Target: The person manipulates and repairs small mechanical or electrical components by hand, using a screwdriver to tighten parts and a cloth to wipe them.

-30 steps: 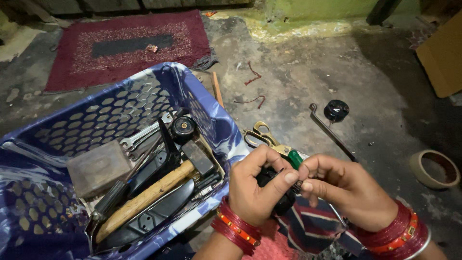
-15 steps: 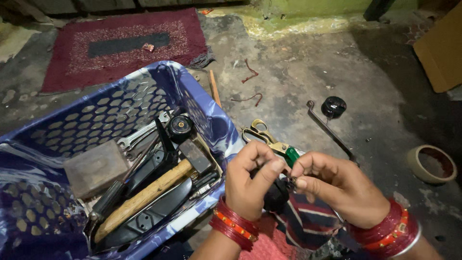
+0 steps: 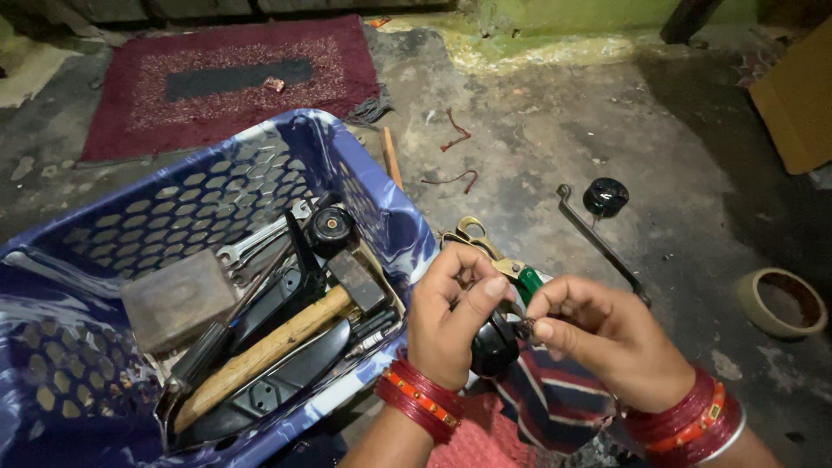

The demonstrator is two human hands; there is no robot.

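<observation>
Head view: left hand curled closed around a small black rounded part, thumb and forefinger pinched at its top edge; right hand also pinched, fingertips meeting on a tiny piece at the upper right of the same part; what that piece is, cannot tell; red bangles on both wrists.

Landmark: blue plastic basket, perforated walls, on the concrete floor; the black rounded part sits just right of the basket's near right corner, held above a striped cloth.

Inside the basket: wooden-handled hammer lying diagonally; open-ended spanner above it; grey rectangular block at left; black flat plastic pieces along the near wall.

Right of the basket, touching nothing: scissors with yellow handles, partly behind the left hand; green-handled tool between the hands; further right a bent metal rod and a black round cap; well apart at far right, a roll of tape.

Beyond the basket: dark red rug; two red wire scraps on the floor.
</observation>
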